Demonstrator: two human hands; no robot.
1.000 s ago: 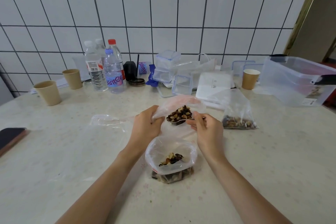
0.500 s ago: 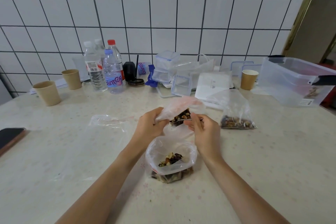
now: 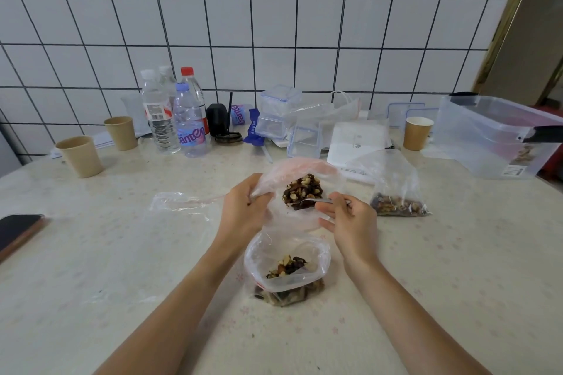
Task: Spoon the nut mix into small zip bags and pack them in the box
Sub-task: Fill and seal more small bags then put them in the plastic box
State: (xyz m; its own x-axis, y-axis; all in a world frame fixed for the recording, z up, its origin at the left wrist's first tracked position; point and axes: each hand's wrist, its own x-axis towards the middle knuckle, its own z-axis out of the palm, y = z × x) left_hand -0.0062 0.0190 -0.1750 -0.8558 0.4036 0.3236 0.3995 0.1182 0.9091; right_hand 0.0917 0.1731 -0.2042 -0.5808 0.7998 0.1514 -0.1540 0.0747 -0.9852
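- Your left hand (image 3: 243,210) is pinching the crinkled rim of a thin clear zip bag (image 3: 304,170), holding its mouth wide.
- Your right hand (image 3: 350,222) is gripping a slim metal spoon (image 3: 316,201), heaped with lumpy brown nut mix (image 3: 301,190), at the bag's mouth.
- A second open bag (image 3: 286,271) of nuts is slumping on the speckled worktop (image 3: 91,253) below.
- The clear rigid box (image 3: 493,137) is sitting far right.

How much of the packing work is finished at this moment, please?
Done: one filled bag lies on the table. In hand: left hand holds a small bag open; right hand brings a loaded spoon. Left: sealing, spare bag, packing into the box.
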